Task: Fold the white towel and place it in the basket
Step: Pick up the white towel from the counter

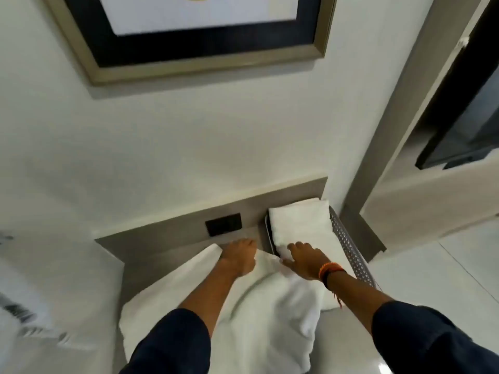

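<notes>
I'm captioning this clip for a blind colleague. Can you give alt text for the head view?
Both hands, left hand and right hand, press on a white towel spread over a grey counter, beside a perforated metal basket already holding a folded towel. A framed picture hangs above.

White towel (270, 306): lay spread and rumpled on the grey worktop (167, 255), not yet folded small, its far edge reaching the basket.
Basket (348, 247): perforated metal, at the worktop's far right corner, already holding a folded white towel (299, 220).
</notes>
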